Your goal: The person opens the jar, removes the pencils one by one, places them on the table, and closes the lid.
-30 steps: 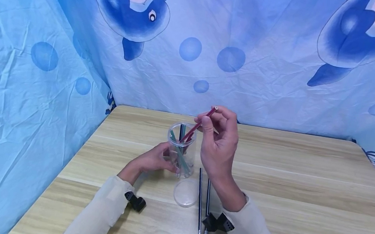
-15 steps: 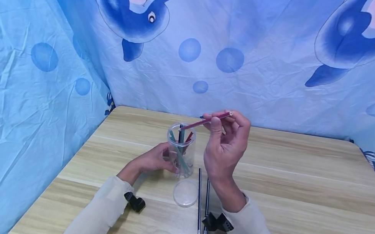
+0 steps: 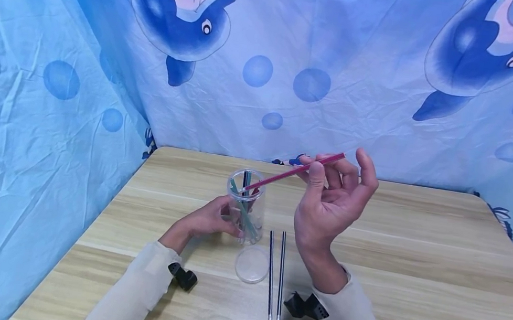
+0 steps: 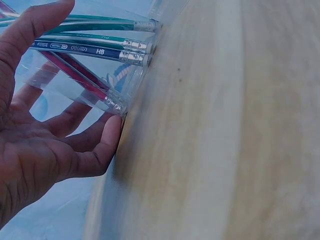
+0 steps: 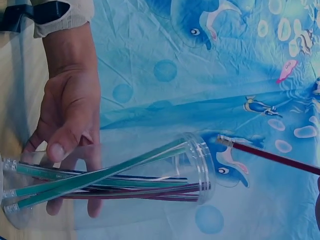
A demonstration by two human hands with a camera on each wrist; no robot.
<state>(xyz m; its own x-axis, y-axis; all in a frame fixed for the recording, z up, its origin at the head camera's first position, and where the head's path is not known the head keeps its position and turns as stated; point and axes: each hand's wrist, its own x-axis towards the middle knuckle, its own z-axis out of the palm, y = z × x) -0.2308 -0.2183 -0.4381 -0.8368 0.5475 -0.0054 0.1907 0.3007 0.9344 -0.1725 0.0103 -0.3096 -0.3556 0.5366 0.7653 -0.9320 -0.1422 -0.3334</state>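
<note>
My left hand (image 3: 209, 217) holds a clear plastic jar (image 3: 257, 215) upright on the table, thumb in front and fingers behind it. Inside the jar lean several green, dark blue and red pencils, eraser ends down, as the green pencils (image 5: 95, 180) show in the right wrist view. Between thumb and fingers, my right hand (image 3: 334, 203) pinches a red pencil (image 3: 290, 173) slantwise, its index finger raised. That pencil's eraser end (image 5: 223, 140) is just outside the jar's mouth in the right wrist view. The hand itself is almost wholly out of that view.
A round clear lid (image 3: 251, 265) lies in front of the jar. Beside it two dark striped pencils (image 3: 270, 283) lie roughly parallel on the wooden table (image 3: 413, 283). A blue dolphin-print curtain (image 3: 361, 119) hangs behind the table and on its left.
My right hand has moved to the right and drawn the red pencil's lower end up out of the jar. It now lies at a flatter slant. My left hand stays on the jar.
</note>
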